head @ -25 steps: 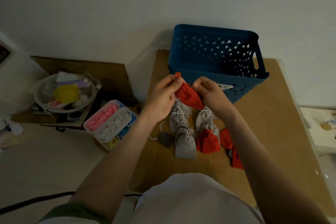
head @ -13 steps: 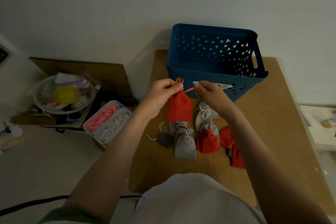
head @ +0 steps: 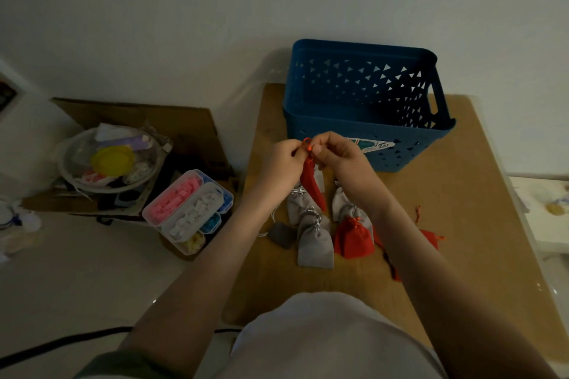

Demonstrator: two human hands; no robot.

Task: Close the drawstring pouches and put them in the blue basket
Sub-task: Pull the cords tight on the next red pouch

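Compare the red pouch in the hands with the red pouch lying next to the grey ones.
The held pouch hangs in the air, pinched at its top by the left hand and right hand; the table pouch lies on the table. The held pouch looks narrow; the table pouch shows its broad face. Both are red, with red strings, outside the basket.

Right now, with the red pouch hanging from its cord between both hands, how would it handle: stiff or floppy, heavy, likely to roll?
Probably floppy: the red pouch hangs as a narrow limp strip below the left hand and right hand. Likely light, since a pinch on its cord carries it. Unlikely to roll; the grey pouch nearby lies flat.
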